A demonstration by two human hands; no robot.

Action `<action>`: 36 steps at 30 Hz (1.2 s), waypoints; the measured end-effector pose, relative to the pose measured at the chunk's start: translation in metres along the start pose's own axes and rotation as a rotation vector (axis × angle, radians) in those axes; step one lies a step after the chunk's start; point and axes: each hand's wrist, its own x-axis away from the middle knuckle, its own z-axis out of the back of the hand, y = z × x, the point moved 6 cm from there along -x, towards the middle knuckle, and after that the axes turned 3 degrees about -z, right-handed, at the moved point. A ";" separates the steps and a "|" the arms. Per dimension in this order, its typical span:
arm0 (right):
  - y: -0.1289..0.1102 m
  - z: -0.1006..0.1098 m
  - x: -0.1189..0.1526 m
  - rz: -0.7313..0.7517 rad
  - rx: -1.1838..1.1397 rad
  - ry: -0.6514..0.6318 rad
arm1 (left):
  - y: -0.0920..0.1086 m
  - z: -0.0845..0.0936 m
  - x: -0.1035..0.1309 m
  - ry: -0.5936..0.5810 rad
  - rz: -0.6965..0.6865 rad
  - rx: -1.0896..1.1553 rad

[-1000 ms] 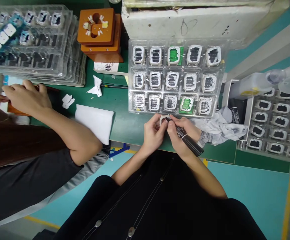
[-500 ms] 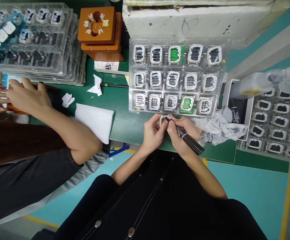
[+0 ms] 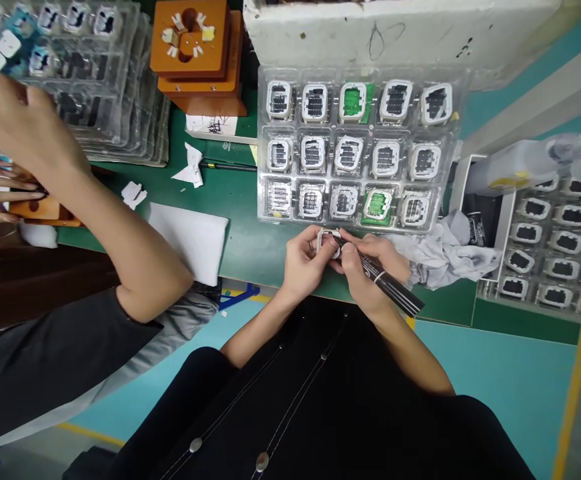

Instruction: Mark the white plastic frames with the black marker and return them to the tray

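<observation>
Between the fingers of my left hand [image 3: 304, 262] is a small white rounded-square frame [image 3: 328, 235], held just over the table's front edge. My right hand [image 3: 367, 267] is closed around a black marker pen [image 3: 394, 291], whose tip end points at the frame. Fingers cover part of the frame, and the exact contact of the tip is hidden. Just beyond my hands lies a clear plastic tray [image 3: 295, 220] with rows of similar white frames, most with dark centres and two with green.
A crumpled white cloth [image 3: 445, 257] lies by my right wrist, beside a box with a bottle [image 3: 507, 170]. Another tray [image 3: 545, 250] of parts sits far right. On the left are a co-worker's arm [image 3: 135, 267], an orange fixture [image 3: 190, 40], stacked trays [image 3: 120, 140] and a white sheet [image 3: 190, 240].
The marker has shifted slightly right and down with my right hand, and more of the frame's opening shows. The co-worker's near hand has lifted up toward the stacked trays.
</observation>
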 end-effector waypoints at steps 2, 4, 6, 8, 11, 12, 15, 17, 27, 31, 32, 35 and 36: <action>0.000 0.000 0.001 -0.018 0.000 -0.010 | -0.002 0.001 0.000 -0.013 0.021 0.031; 0.000 0.001 0.001 -0.037 0.000 -0.012 | -0.004 0.001 -0.001 -0.019 0.035 0.079; 0.001 0.001 0.001 -0.065 -0.025 0.000 | -0.006 0.001 -0.001 -0.021 0.056 0.137; 0.003 0.001 0.002 -0.103 -0.089 0.006 | -0.008 0.000 0.000 -0.025 0.093 0.191; 0.007 -0.001 0.003 -0.147 -0.194 0.002 | -0.011 -0.002 0.001 -0.038 0.150 0.242; 0.007 -0.001 0.003 -0.150 -0.211 0.000 | -0.011 -0.002 0.002 -0.042 0.160 0.252; 0.006 -0.002 0.002 -0.151 -0.205 -0.009 | -0.012 -0.002 0.001 -0.048 0.172 0.273; 0.005 -0.002 0.002 -0.155 -0.193 -0.019 | -0.013 -0.002 0.000 -0.052 0.178 0.279; 0.000 0.009 0.003 -0.040 -0.189 0.017 | 0.026 0.006 0.011 0.010 -0.163 0.002; -0.003 0.010 0.002 0.043 -0.272 0.096 | 0.079 0.042 0.007 0.259 -0.536 -0.538; -0.004 0.010 0.001 0.061 -0.272 0.100 | 0.085 0.052 0.000 0.296 -0.555 -0.642; -0.009 0.011 0.002 0.161 -0.240 0.127 | 0.086 0.080 -0.026 0.338 -0.450 -0.766; -0.010 0.011 0.003 0.188 -0.223 0.127 | 0.083 0.087 -0.033 0.354 -0.409 -0.778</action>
